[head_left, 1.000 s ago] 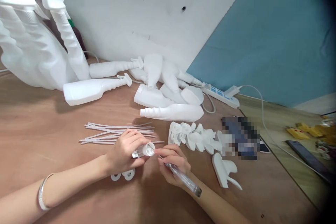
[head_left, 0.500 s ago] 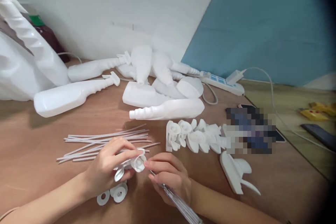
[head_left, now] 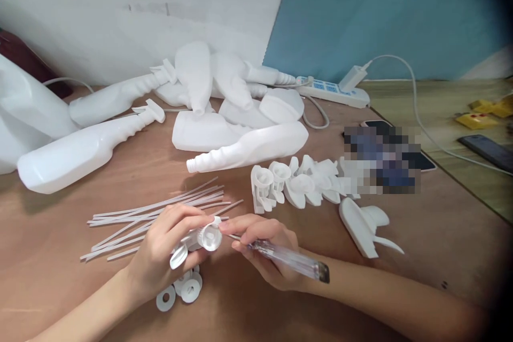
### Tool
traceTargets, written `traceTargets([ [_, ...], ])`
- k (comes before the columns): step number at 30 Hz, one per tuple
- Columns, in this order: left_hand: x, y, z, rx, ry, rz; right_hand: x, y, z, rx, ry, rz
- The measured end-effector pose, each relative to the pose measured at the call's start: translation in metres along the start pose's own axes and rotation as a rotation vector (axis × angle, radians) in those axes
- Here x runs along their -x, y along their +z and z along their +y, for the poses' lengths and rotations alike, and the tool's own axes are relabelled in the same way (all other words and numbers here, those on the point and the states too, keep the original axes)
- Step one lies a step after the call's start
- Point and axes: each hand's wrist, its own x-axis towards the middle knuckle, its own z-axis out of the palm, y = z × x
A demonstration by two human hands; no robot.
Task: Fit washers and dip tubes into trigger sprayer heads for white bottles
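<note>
The work surface is a brown wooden table [head_left: 60, 283] with visible grain, filling the near and left part of the scene. A white wall panel [head_left: 140, 5] stands along the far left edge of the table, slightly scuffed. A blue wall [head_left: 380, 5] adjoins the white panel on the far right. To the right, a second, lighter yellowish surface [head_left: 449, 144] meets the table along a diagonal edge. Lighting is even and diffuse, with soft shadows on the table. The right edge of the view is darkened.
</note>
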Motion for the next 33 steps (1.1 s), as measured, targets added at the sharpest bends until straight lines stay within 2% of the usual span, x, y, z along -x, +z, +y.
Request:
traceTargets([
  [3, 0.0, 0.001, -0.002, 0.014, 0.011, 0.003, 0.001, -0.004, -0.003, -0.043, 0.13, 0.006],
  [7, 0.002, 0.001, -0.007, 0.051, 0.064, -0.027, 0.003, -0.007, -0.001, -0.082, 0.229, 0.007],
  [10, 0.002, 0.001, -0.008, 0.078, 0.095, -0.037, 0.003, -0.006, 0.001, -0.117, 0.272, 0.022],
  [16, -0.002, -0.003, -0.003, 0.097, 0.023, -0.022, -0.002, -0.006, 0.001, -0.26, 0.289, 0.018],
  [20, -0.002, 0.0, -0.005, 0.108, 0.084, -0.067, -0.002, -0.005, 0.002, -0.376, 0.359, 0.06],
  [23, 0.001, 0.003, -0.009, 0.125, 0.085, -0.084, -0.001, -0.005, 0.002, -0.324, 0.305, 0.07],
  [27, 0.0, 0.0, -0.006, 0.132, -0.065, -0.115, 0.002, -0.008, 0.002, -0.161, 0.172, 0.076],
  [30, -0.004, -0.004, -0.001, 0.11, -0.16, -0.141, 0.003, -0.009, 0.002, -0.091, 0.148, 0.085],
  [33, -0.005, -0.003, 0.002, 0.071, -0.16, -0.135, 0.001, -0.009, 0.001, -0.05, 0.126, 0.061],
])
